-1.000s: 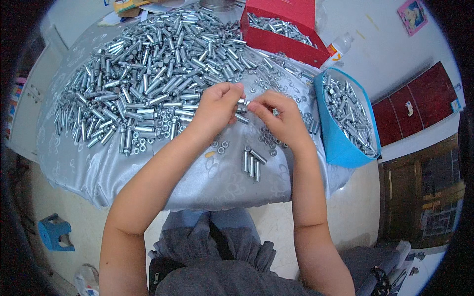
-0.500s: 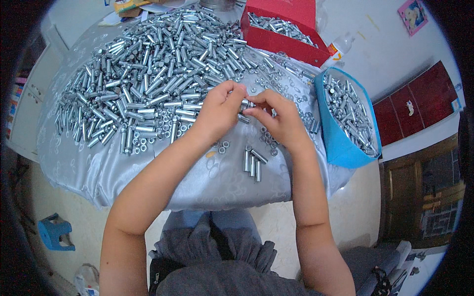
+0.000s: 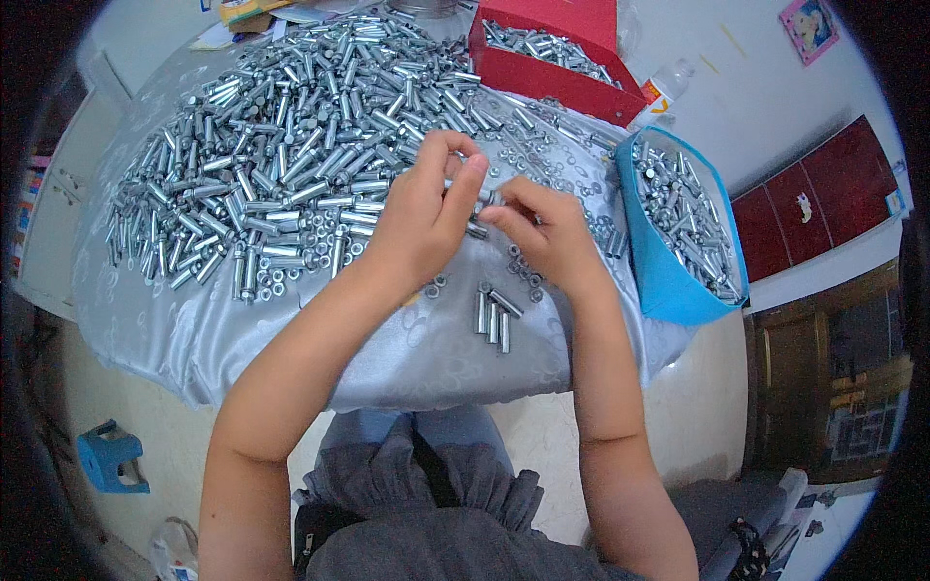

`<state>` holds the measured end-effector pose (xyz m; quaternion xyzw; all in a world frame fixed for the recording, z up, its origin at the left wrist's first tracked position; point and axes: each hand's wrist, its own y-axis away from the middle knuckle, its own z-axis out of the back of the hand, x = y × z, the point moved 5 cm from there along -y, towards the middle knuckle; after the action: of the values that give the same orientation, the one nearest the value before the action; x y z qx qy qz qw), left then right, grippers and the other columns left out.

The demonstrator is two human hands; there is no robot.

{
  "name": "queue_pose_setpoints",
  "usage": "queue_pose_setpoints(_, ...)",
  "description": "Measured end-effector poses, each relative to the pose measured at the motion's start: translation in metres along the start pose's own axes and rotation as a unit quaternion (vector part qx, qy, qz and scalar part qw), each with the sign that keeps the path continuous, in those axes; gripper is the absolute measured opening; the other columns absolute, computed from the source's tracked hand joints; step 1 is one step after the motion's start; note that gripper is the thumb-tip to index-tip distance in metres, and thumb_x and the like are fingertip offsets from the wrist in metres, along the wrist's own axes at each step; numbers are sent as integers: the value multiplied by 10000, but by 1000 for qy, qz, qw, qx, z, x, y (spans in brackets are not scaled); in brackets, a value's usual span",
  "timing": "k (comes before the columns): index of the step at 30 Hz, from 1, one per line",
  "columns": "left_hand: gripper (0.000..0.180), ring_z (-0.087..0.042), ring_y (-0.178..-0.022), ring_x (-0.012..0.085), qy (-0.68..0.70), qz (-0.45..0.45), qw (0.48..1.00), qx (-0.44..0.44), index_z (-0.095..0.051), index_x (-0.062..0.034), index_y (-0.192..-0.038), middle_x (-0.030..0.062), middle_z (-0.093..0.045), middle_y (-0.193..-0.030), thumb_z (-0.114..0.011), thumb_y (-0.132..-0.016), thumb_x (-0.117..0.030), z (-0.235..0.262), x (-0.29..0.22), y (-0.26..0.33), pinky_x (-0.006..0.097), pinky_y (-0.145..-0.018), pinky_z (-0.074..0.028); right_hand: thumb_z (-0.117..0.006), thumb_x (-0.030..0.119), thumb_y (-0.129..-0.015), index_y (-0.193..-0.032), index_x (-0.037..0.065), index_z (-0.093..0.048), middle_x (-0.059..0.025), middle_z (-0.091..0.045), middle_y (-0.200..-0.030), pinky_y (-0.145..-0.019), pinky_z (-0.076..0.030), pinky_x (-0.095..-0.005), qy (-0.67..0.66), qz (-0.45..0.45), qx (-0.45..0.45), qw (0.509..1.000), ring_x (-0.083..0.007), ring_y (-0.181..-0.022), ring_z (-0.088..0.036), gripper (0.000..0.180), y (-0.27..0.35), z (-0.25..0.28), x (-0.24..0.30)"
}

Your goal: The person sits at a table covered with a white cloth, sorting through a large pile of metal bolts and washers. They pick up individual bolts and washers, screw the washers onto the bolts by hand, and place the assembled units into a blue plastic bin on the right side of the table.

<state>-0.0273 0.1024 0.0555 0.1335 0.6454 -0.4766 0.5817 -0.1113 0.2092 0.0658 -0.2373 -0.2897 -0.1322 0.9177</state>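
Observation:
Over the near side of the table, both hands meet at a silvery sleeve anchor bolt [image 3: 488, 197]. My left hand [image 3: 423, 218] is closed around one end, its thumb up and fingers curled; much of the bolt is hidden there. At the other end, the thumb and fingers of my right hand [image 3: 552, 235] pinch it. A large heap of similar anchor bolts [image 3: 300, 136] spreads to the left and behind. Several loose nuts [image 3: 523, 274] lie below my hands, and several metal sleeves [image 3: 492, 320] are grouped nearer the table edge.
A blue fabric bin [image 3: 668, 308] full of bolts stands at the right. Behind it are a red box [image 3: 542, 79] with more bolts and a plastic bottle [image 3: 666, 89]. Scattered washers [image 3: 552, 165] lie on the silvery tablecloth [image 3: 436, 373]. A blue stool [image 3: 111, 457] is on the floor.
My left hand has shifted slightly and its fingers have lifted, with the thumb more upright. My right hand stays almost in place, pinching the bolt.

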Motion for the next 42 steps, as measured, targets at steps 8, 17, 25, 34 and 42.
queue_pose_setpoints(8,183,-470,-596,96,-48,39,959,277,-532,-38,-732,30,-517,-655,-612,-778,-196,-28,-4,16,244,-555,-391,-572,148,-821,-686,-6,-578,-24,-567,-601,-482,-358,-191,-144,-3,-308,940,-39,-536,-472,205,8,37,-24)
queue_pose_setpoints(17,458,-500,-761,137,18,103,989,-106,-462,30,-1013,109,-555,-879,-625,-774,-325,35,34,-27,258,-675,-412,-576,170,-821,-663,0,-578,-24,-535,-560,-461,-342,-207,-122,-40,-295,947,-49,-495,-433,232,3,31,-32)
queue_pose_setpoints(25,489,-455,-956,163,60,76,966,-240,-399,42,-1095,124,-490,-1040,-604,-789,-281,50,34,-23,260,-835,-371,-629,213,-763,-709,3,-594,-63,-558,-564,-504,-393,-242,-21,-95,-160,982,-107,-509,-495,219,-1,18,-29)
queue_pose_setpoints(34,460,-481,-971,153,97,169,949,-247,-468,-7,-1112,68,-519,-1065,-590,-768,-287,56,39,-19,267,-813,-358,-588,198,-777,-789,-17,-596,-107,-605,-693,-615,-436,-270,-4,-163,-318,934,-154,-635,-559,215,4,55,-78)
queue_pose_setpoints(42,466,-485,-956,152,133,192,935,-266,-469,4,-1113,75,-524,-1048,-584,-753,-269,65,55,-23,269,-800,-364,-574,204,-770,-822,-18,-600,-148,-613,-725,-649,-452,-321,56,-213,-277,935,-241,-671,-591,230,10,56,-106)
